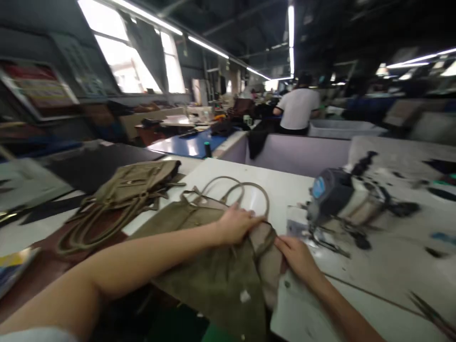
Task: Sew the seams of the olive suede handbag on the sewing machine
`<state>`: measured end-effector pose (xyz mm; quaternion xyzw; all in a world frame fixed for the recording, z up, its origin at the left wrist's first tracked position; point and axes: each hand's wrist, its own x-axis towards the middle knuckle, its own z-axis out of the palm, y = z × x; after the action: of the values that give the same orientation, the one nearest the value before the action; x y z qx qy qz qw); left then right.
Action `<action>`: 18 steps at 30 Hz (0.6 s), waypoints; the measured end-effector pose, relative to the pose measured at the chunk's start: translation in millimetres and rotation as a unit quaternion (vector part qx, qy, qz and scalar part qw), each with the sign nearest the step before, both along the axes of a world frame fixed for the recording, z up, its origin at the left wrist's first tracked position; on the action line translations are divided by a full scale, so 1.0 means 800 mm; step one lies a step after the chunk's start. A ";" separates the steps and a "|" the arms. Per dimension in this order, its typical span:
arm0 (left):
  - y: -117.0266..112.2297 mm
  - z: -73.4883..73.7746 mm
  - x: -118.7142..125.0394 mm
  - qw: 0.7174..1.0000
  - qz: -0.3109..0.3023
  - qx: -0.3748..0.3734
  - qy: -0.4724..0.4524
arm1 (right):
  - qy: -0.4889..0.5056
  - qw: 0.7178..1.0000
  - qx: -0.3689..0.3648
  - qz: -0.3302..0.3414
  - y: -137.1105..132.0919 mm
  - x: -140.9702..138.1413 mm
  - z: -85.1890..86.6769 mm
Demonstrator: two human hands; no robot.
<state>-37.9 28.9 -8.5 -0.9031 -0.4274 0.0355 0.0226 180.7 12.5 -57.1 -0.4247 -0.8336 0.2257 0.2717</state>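
Olive suede handbag (213, 280) lying at lower centre of the frame, hanging over the edge of the white tabletop (278, 190), its looped handles (247, 183) up on the surface! Left hand (237, 225) spread across the top, right hand (297, 259) pressed against the side edge. Just left, a second olive bag (131, 190); at right, a grey machine (338, 199); far off, a person in a white T-shirt (299, 107).

Our one view from head height, facing forward and down, close above our left hand (238, 224) and right hand (297, 259)
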 end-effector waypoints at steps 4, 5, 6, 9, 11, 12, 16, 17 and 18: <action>0.036 -0.022 -0.013 0.999 -0.023 0.017 -0.030 | -0.031 0.989 -0.114 -0.092 0.006 0.004 -0.019; 0.036 -0.026 -0.011 0.997 -0.065 0.006 -0.043 | -0.034 0.986 -0.119 -0.108 0.008 0.005 -0.019; 0.032 -0.029 -0.006 0.992 -0.108 -0.012 -0.056 | -0.037 0.985 -0.118 -0.122 0.010 0.006 -0.019; 0.017 -0.027 0.014 0.979 -0.166 -0.079 -0.084 | -0.045 0.983 -0.095 -0.152 0.015 0.018 -0.013; 0.008 -0.015 0.028 0.981 -0.141 -0.105 -0.079 | -0.046 0.983 -0.075 -0.159 0.015 0.029 -0.009; 0.003 -0.008 0.034 0.984 -0.124 -0.106 -0.074 | -0.042 0.984 -0.063 -0.159 0.012 0.035 -0.008; -0.015 0.006 0.053 0.989 -0.142 -0.036 -0.024 | 0.007 0.990 0.004 -0.141 0.008 0.045 -0.023; -0.015 0.001 0.056 0.983 -0.180 -0.026 -0.005 | 0.031 0.991 0.018 -0.129 0.014 0.038 -0.035; -0.011 -0.008 0.057 0.976 -0.216 -0.017 0.019 | 0.075 0.986 0.039 -0.141 0.023 0.023 -0.048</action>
<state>7.7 20.2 -15.0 -0.9735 -0.2211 0.0541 0.0223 199.2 30.6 -95.3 -0.5087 -0.7507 0.1835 0.3794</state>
